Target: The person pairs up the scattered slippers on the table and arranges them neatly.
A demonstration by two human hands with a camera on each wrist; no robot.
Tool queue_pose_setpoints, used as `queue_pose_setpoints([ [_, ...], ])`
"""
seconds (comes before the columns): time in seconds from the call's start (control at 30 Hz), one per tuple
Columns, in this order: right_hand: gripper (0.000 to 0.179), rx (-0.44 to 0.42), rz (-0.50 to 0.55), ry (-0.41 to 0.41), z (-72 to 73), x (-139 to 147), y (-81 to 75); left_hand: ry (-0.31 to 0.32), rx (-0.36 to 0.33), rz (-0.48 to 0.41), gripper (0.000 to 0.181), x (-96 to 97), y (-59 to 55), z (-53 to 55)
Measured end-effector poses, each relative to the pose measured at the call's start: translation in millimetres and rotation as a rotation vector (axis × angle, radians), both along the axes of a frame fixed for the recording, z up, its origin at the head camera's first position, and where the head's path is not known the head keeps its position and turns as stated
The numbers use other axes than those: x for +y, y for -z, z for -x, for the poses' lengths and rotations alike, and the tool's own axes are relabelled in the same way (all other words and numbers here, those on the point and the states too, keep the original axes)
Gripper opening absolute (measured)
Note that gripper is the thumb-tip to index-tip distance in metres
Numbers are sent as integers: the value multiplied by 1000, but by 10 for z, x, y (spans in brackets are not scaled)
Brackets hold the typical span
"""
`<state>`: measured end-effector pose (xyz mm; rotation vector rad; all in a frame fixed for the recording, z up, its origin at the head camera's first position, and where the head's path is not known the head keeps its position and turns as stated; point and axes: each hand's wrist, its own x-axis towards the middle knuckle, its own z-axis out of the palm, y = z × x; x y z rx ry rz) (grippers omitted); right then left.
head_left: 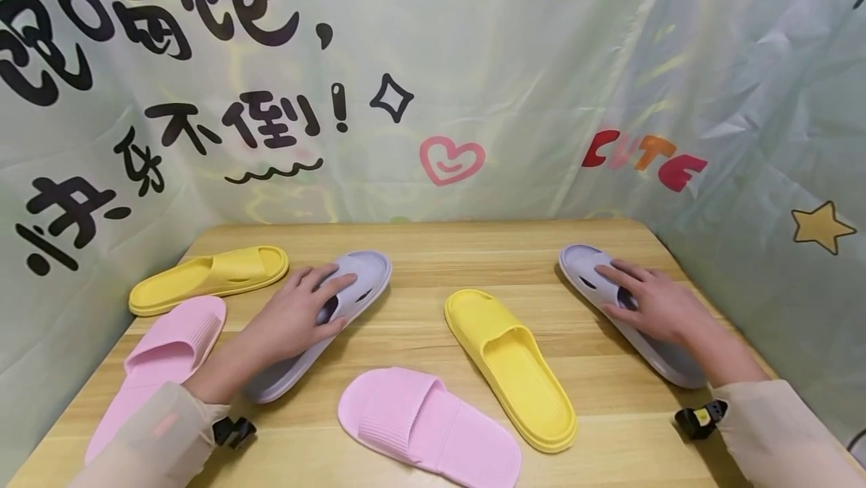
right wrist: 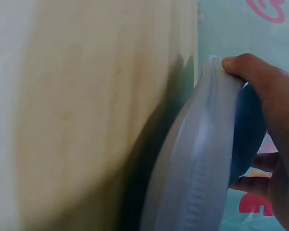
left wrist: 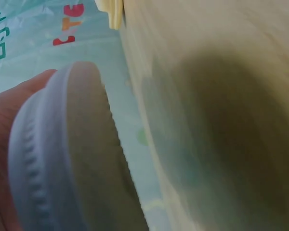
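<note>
My left hand (head_left: 291, 319) grips a lavender slipper (head_left: 370, 266) across its strap, fingers spread over the top and thumb on the near side. In the left wrist view this slipper's sole (left wrist: 94, 144) stands off the wooden surface, which carries its shadow. Toward the right edge, my right hand (head_left: 659, 306) holds the other lavender slipper (head_left: 580, 256) by its strap. The thumb (right wrist: 250, 67) presses on that slipper's edge in the right wrist view, with other fingers on the strap's far side. How far this slipper is off the table I cannot tell.
On the wooden table (head_left: 467, 247) lie a yellow slipper (head_left: 237, 268) at the back left and a pink one (head_left: 162, 360) partly behind my left forearm. Between my hands are another yellow slipper (head_left: 524, 375) and another pink slipper (head_left: 426, 420). Printed cloth (head_left: 514, 59) surrounds the table.
</note>
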<state>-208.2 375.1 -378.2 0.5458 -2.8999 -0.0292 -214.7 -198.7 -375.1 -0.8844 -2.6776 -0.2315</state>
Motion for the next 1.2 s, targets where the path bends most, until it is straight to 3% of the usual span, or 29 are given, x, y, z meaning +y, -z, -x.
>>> queue_pose_setpoints([
  [0.2,69,-19,43,39,82,-36,-44,-3,9,-9,63,124,-83,30],
  [0.63,72,-81,51,118,240,-162,-79,-37,-53,-22,62,471,-254,117],
  [1.2,77,-134,110,223,416,-378,-80,-117,-82,-39,63,960,-416,234],
])
